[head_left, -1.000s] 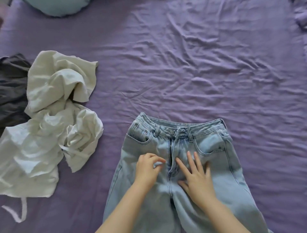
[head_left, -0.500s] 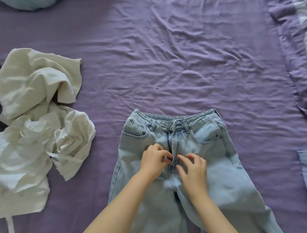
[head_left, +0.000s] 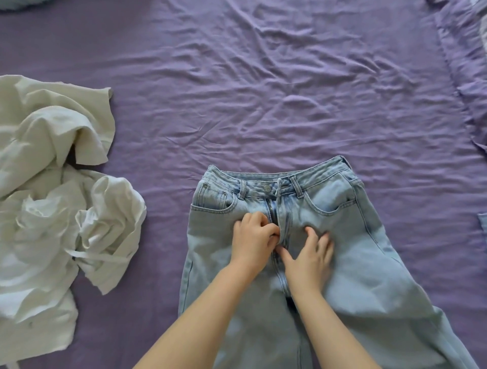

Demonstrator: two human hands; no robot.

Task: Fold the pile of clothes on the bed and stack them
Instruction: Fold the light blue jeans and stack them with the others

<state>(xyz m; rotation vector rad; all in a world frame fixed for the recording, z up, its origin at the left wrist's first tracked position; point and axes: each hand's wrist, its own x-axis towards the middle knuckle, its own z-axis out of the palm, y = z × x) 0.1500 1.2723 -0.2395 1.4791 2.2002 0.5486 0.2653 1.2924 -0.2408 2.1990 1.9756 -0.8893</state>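
Light blue jeans (head_left: pixel 355 237) lie flat on the purple bed sheet (head_left: pixel 263 92), waistband pointing away from me, legs running off the bottom edge. The fly is partly open, with zipper teeth showing below the button. My left hand (head_left: pixel 253 239) has its fingers curled and pinches the zipper at the fly. Beside it, my right hand (head_left: pixel 309 259) presses flat on the denim just right of the fly, fingers spread. A crumpled white garment (head_left: pixel 52 197) lies in a heap at the left.
A rumpled purple blanket (head_left: pixel 469 65) runs along the right edge. A corner of light blue cloth (head_left: pixel 482 224) shows at the far right. A pale blue pillow (head_left: pixel 15 3) peeks in at the top left.
My left hand has closed on the zipper at the fly. The right hand curled at the fly, then spread flat again beside it. The view has shifted right, and the dark garment left the frame.
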